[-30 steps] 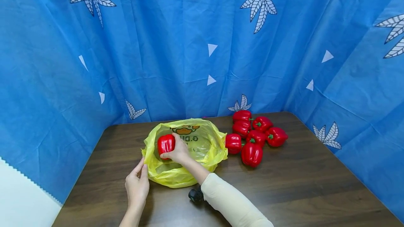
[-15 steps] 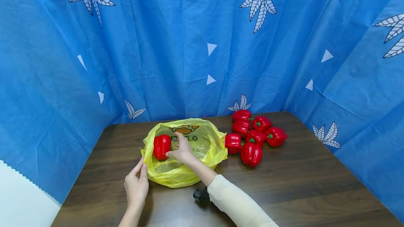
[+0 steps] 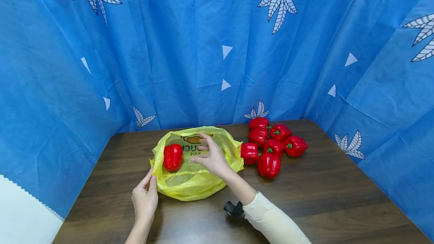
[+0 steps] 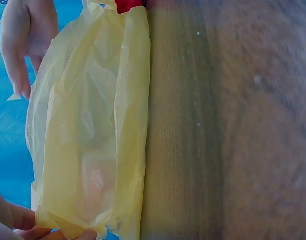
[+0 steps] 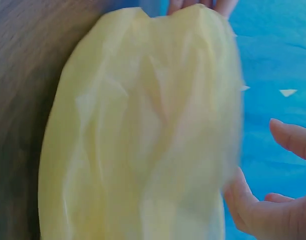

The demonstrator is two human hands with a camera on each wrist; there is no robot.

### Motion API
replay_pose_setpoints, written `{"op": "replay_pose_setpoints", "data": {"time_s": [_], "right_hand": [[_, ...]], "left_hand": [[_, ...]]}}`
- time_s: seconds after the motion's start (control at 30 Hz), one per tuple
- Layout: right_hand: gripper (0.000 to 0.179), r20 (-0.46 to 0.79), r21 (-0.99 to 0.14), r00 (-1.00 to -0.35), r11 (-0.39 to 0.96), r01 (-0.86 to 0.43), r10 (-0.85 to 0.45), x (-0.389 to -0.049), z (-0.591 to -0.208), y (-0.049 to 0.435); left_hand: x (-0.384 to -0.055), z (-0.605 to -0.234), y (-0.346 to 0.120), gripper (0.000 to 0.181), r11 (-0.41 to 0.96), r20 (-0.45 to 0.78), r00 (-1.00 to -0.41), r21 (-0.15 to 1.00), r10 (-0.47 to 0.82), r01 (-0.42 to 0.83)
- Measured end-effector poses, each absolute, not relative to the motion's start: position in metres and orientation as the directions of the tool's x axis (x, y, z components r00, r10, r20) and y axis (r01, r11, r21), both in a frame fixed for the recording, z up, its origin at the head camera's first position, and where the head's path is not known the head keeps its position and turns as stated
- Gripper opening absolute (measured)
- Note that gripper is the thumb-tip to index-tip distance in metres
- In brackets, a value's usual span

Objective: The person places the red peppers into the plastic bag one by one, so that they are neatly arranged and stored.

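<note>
A yellow plastic bag [image 3: 190, 193] stands with its mouth spread wide, a duck print showing on its inner wall. Inside, toward the left, lies one red bell pepper [image 3: 173, 157]. My left hand [image 3: 145, 199] pinches the bag's left rim between thumb and fingers; the left wrist view shows those fingertips [image 4: 87, 234] on the plastic. Over the bag's opening hovers my right hand [image 3: 213, 158], fingers spread, holding nothing. In the right wrist view its thumb and fingers stand apart beside the bag [image 5: 143, 125].
Several red bell peppers [image 3: 269, 165] lie in a cluster to the right of the bag, the nearest close to its rim. They rest on a dark wooden table [image 3: 322, 191]. A blue patterned curtain [image 3: 190, 67] surrounds the table at the back and sides.
My right hand has let go of the red bell pepper inside the bag and moved right and slightly up, away from it. The left hand keeps its pinch on the rim.
</note>
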State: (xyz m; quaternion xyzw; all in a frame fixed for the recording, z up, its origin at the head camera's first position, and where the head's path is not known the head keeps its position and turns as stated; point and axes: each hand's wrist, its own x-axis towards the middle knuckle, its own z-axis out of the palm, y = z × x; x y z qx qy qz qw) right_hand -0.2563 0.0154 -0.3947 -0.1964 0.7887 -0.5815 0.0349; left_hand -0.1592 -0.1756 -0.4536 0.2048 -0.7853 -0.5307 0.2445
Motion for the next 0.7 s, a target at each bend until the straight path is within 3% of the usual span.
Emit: {"op": "replay_pose_setpoints", "data": {"time_s": [0.3,0.7], "right_hand": [[0.076,0.273,-0.931,-0.909,0.151,-0.332,-0.315,-0.23,-0.361,0.069],[0.073,0.368,-0.88,-0.919,0.266,-0.394,-0.144,-0.236,-0.394,0.152]], "left_hand": [[-0.159,-0.453,-0.175,0.033,0.356,0.174,-0.798,0.933,-0.577,-0.054],[-0.158,-0.453,-0.175,0.033,0.348,0.166,-0.799,0.936,-0.578,-0.058]]}}
